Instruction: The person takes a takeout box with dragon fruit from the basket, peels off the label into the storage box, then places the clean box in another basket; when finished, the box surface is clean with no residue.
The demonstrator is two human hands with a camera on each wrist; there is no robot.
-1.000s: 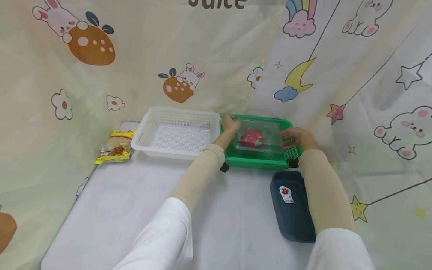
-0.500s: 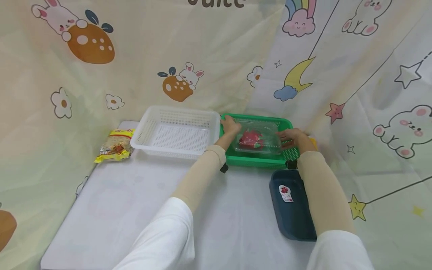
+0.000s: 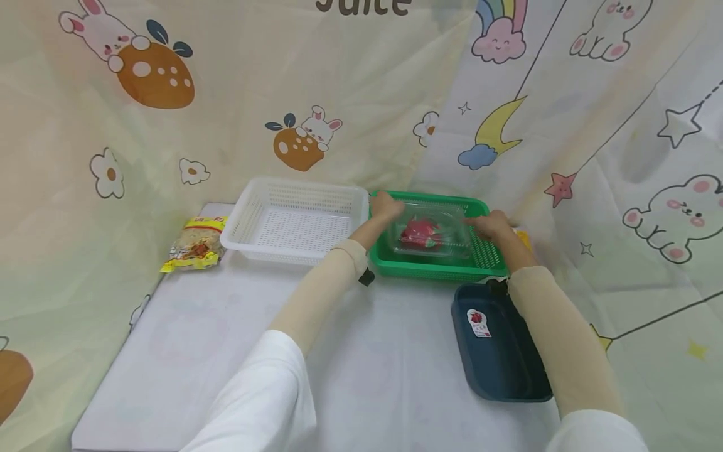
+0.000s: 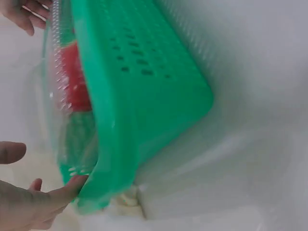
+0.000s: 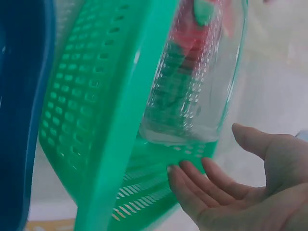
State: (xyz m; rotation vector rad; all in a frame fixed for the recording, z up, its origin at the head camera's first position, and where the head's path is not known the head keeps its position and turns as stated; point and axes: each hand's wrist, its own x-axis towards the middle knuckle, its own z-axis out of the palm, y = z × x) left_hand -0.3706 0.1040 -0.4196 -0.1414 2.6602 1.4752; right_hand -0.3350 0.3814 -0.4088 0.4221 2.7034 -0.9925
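Observation:
In the head view a clear plastic box sits in the green basket. Inside the box shows a red fruit with green tips, like a dragon fruit. My left hand is at the basket's left end; in the left wrist view its fingertips meet the green rim, with the thumb held apart. Near the box's right end is my right hand. The right wrist view shows its fingers loosely extended beside the basket's end, thumb spread and nothing gripped.
A white perforated basket stands left of the green one, with a yellow-trimmed food packet beyond it. The dark blue tray with a fruit sticker lies in front, under my right forearm. A printed cloth hangs behind.
My right hand has drawn slightly away from the box, and its forearm has shifted right, uncovering more of the blue tray. The left forearm has moved a little left. The box stays in the basket.

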